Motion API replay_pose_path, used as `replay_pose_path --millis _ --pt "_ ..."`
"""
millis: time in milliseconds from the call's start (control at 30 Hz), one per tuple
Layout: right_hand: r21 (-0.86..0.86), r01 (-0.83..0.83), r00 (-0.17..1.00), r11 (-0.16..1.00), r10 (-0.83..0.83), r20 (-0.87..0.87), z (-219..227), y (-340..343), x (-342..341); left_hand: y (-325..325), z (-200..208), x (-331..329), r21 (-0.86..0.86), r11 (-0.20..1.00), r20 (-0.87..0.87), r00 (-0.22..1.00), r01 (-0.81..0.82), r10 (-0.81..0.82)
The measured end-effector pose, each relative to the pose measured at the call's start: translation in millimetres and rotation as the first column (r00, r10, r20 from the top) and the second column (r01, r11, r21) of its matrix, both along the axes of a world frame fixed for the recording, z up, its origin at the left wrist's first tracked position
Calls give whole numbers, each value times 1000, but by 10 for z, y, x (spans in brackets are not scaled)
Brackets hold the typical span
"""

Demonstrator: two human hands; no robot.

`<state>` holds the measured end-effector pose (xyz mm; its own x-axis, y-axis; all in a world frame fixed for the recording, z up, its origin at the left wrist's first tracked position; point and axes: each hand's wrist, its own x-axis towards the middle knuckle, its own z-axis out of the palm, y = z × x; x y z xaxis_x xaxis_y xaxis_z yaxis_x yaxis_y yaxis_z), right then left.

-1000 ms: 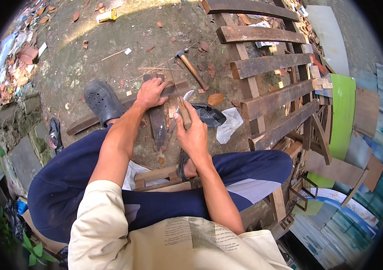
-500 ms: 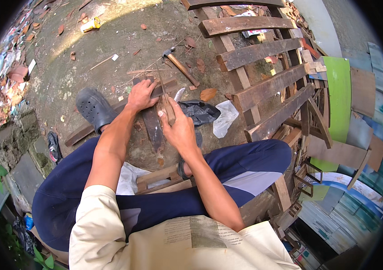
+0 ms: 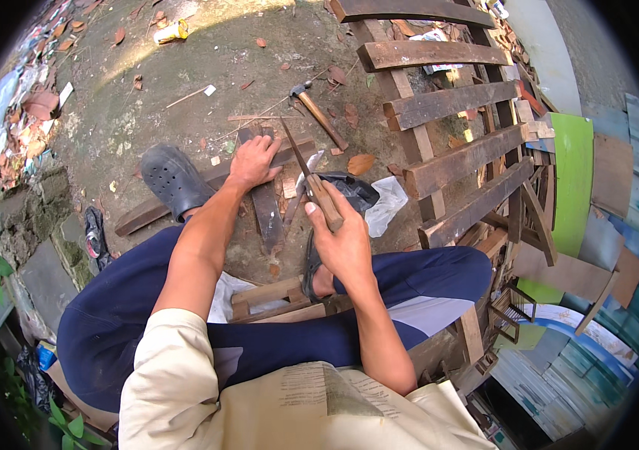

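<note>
My left hand (image 3: 253,162) presses on a dark wooden bar (image 3: 177,199) lying across the ground, fingers curled over its far side. A shorter dark board (image 3: 265,217) crosses beneath the bar, close to that hand. In my right hand (image 3: 346,244) is a handsaw (image 3: 324,202), held by its wooden handle. Its narrow, tapering blade points away from me, to the right of the bar's end, seemingly apart from it. My left foot, in a dark clog (image 3: 175,180), rests against the bar. A pale wood scrap (image 3: 289,187) lies near the blade.
A hammer (image 3: 319,116) lies beyond the saw. Black plastic (image 3: 353,189) and a clear plastic bag (image 3: 385,206) lie right of it. A slatted wooden frame (image 3: 469,165) stands at right, with a green panel (image 3: 573,176) behind. Wood pieces (image 3: 282,292) lie between my legs.
My right hand has drawn the saw back and to the right, away from the bar and my left hand. The left hand stays on the bar. The whole view has shifted slightly.
</note>
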<state>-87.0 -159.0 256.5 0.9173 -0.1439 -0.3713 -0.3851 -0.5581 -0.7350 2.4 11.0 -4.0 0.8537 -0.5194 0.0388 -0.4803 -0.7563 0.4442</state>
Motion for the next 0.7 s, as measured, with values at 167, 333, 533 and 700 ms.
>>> replay_pose_path --millis 167,333,533,700 --pt "-3 -46 994 999 45 -98 481 106 -78 33 -50 -35 15 1000 2 1000 -13 13" --pt "-142 -41 979 989 11 -202 40 261 506 -105 63 -7 -1 1000 -63 998 -7 6" --pt "-48 -61 964 997 46 -261 763 143 120 -3 -67 -102 1 999 20 999 -34 34" --pt "246 -150 978 958 180 -106 899 -46 -193 -58 -16 -34 -20 1000 13 1000 -20 21"
